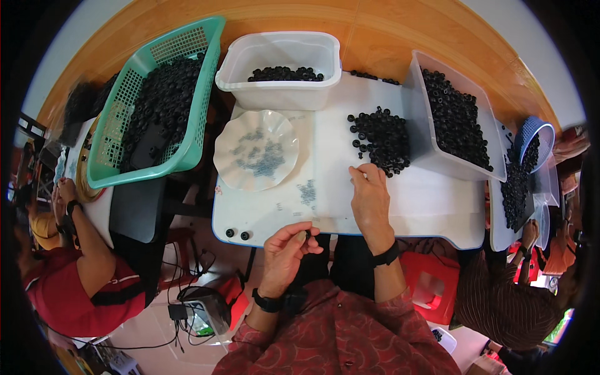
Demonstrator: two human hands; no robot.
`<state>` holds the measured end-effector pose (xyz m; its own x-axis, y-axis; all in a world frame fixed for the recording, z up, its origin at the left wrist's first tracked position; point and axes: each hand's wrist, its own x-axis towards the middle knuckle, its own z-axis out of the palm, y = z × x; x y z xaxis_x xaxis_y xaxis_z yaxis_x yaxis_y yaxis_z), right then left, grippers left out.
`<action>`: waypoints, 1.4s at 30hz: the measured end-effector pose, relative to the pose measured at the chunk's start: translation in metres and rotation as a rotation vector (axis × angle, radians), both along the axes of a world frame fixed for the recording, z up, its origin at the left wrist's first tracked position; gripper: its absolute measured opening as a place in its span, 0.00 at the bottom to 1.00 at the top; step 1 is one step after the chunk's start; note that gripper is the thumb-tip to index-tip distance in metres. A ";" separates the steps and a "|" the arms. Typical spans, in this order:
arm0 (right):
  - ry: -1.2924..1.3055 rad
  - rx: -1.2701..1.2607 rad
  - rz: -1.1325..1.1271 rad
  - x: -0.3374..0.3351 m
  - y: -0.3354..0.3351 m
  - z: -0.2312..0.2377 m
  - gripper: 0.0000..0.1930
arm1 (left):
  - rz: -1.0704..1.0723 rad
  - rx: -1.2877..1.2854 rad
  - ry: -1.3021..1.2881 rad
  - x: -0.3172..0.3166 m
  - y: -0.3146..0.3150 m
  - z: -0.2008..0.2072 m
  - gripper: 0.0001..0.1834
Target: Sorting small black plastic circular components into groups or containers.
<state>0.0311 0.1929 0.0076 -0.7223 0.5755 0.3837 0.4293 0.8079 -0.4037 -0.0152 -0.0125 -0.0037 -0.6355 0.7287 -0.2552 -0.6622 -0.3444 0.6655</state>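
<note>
Just past the table's near edge, my left hand (287, 255) is closed, with a small black round part (307, 234) pinched between thumb and fingers. My right hand (371, 199) is over the white table, its fingers curled together at the near left side of a pile of black round parts (380, 136). Whatever its fingertips hold, if anything, is too small to make out. A wavy-rimmed white dish (226, 164) with small grey metal pieces, like tiny springs, stands left of it. More of these grey pieces (307, 192) lie loose between the dish and my hands.
Black parts fill a green basket (181, 164) at left and a translucent bin (422, 137) at right; a white tub (275, 95) stands behind. Two black parts (237, 234) sit at the table's front-left corner. People work at both sides. A red stool (431, 281) stands under the table.
</note>
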 end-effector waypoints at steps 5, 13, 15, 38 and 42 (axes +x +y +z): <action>-0.007 -0.023 0.027 0.003 0.003 -0.010 0.14 | 0.012 -0.016 0.010 0.001 -0.003 0.000 0.13; -0.049 -0.019 -0.072 0.012 -0.007 -0.008 0.12 | 0.029 0.021 0.013 0.002 -0.007 0.004 0.13; 0.006 -0.092 -0.049 0.016 -0.009 -0.006 0.10 | 0.028 0.032 0.009 0.002 -0.007 0.003 0.13; 0.571 -1.525 0.326 0.053 -0.055 0.022 0.10 | 0.012 0.123 -0.008 0.007 0.012 0.027 0.13; 0.590 -1.492 0.319 0.052 -0.058 0.028 0.07 | 0.001 0.159 -0.017 0.009 0.015 0.028 0.13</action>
<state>0.0830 0.1346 0.0358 -0.8412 0.5326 -0.0939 -0.1561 -0.4054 -0.9007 -0.0058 0.0022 0.0243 -0.6326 0.7604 -0.1472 -0.6723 -0.4448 0.5917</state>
